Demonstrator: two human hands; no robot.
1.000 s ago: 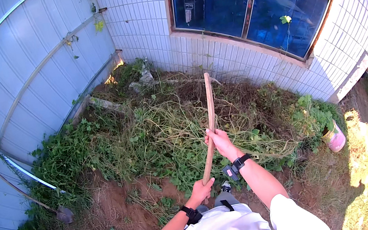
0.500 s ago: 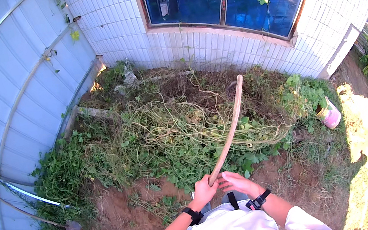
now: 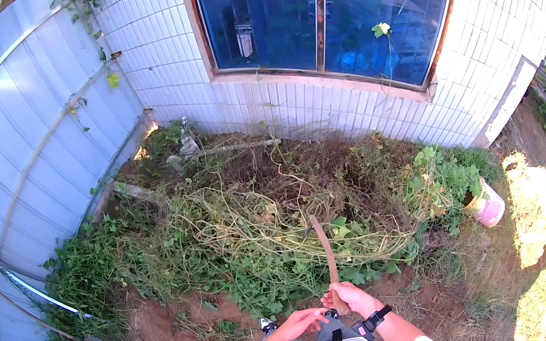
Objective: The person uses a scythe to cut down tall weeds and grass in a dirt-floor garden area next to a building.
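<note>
While the right hand (image 3: 350,297) is closed around the lower part of a wooden stick (image 3: 327,256), the work looks only partly done: brown soil (image 3: 161,325) lies bare in patches close in front of the person, with loose sprigs scattered on it, but beyond that a thick tangle of pale vines (image 3: 252,218) and green weeds (image 3: 256,283) covers much of the ground toward the tiled wall (image 3: 162,80). The stick runs up and away from the grip, its far end over the vines; something dark shows beside that end, too small to make out, and whether the end touches the vines cannot be told. The left hand (image 3: 302,323) has its fingers loosely spread, just beside the grip, and seems to hold nothing; whether its fingertips brush the stick's lower end is unclear.
</note>
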